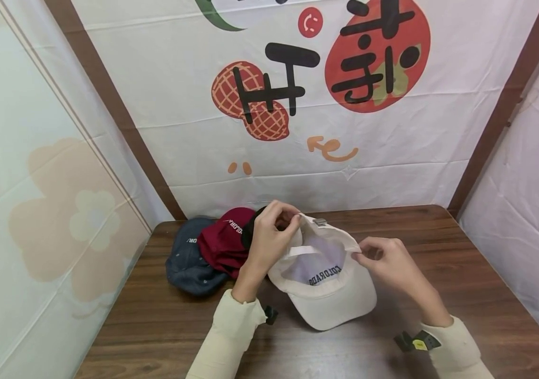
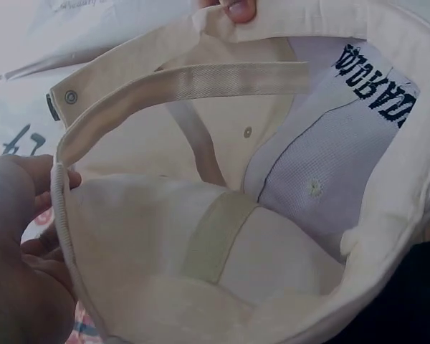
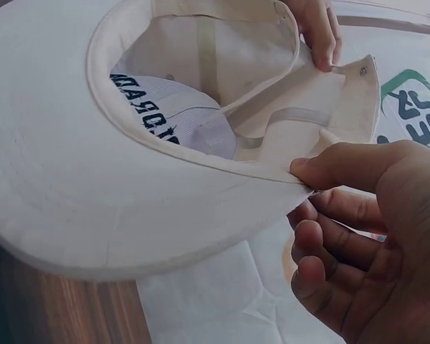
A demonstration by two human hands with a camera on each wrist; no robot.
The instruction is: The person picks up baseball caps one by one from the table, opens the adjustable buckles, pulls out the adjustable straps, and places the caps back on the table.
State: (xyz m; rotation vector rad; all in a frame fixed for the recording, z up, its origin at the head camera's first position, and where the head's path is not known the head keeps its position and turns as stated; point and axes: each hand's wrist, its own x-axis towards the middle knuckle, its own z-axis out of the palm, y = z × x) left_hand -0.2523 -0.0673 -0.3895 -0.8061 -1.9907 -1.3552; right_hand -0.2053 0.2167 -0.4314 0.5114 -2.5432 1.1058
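Observation:
Both hands hold a cream baseball cap (image 1: 345,295) with its inside facing up and its brim toward me. My left hand (image 1: 271,231) pinches the rim at the back left, near the strap opening. On the right side, my right hand (image 1: 392,263) pinches the rim between thumb and index finger; its other fingers curl loosely below in the right wrist view. Dark mirrored lettering (image 1: 325,275) shows through the front panel's lining. A metal buckle (image 1: 319,222) sits at the far edge. In the left wrist view the back strap (image 2: 201,82) arches across the cap's inside.
To the left, a navy cap (image 1: 193,263), a dark red cap (image 1: 222,237) and a black cap (image 1: 249,231) overlap on the brown wooden table (image 1: 463,273). The black one is partly hidden behind my left hand. A printed white cloth wall (image 1: 392,158) rises behind the table.

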